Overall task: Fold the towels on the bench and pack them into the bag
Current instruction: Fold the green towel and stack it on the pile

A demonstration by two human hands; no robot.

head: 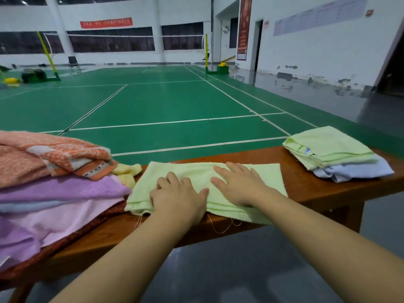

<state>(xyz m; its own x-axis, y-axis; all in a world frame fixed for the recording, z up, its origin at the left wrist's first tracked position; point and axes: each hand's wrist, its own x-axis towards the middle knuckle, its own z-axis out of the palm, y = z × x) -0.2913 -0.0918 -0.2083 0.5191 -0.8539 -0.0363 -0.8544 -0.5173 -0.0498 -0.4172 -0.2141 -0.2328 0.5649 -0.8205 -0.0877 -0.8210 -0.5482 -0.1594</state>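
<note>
Bench (310, 189): brown wooden bench running left to right across the lower view, at the edge of a green badminton court (153, 106).
Light green towel (196, 173): lies flat on the bench at centre, already doubled over, its layered edges along the near side; loose threads hang from the near hem over the bench edge.
Left hand (178, 195): rests palm down on the left near part of the light green towel; fingers partly bent at the knuckles, fingertips on the cloth. No fabric seen pinched.
Right hand (238, 184): lies flat on the towel just right of the left hand, fingers straight and slightly spread, pressing the cloth to the bench.
Unfolded pile (54, 193): heaped at the left end of the bench, touching the left edge of the green towel. An orange patterned towel (43, 156) on top, a purple towel (65, 189) beneath it, pink cloth (65, 224) below that, a pale yellow cloth (129, 171) showing at the pile's right side.
Folded stack (334, 156): at the right end of the bench, well apart from the hands; a light green folded towel on top of a pale blue one (358, 171).
Bag: cannot be identified in view.
Surroundings: badminton net (135, 36) and yellow posts across the far court; white walls, a red banner (106, 22), a dark doorway (259, 42) at right.
</note>
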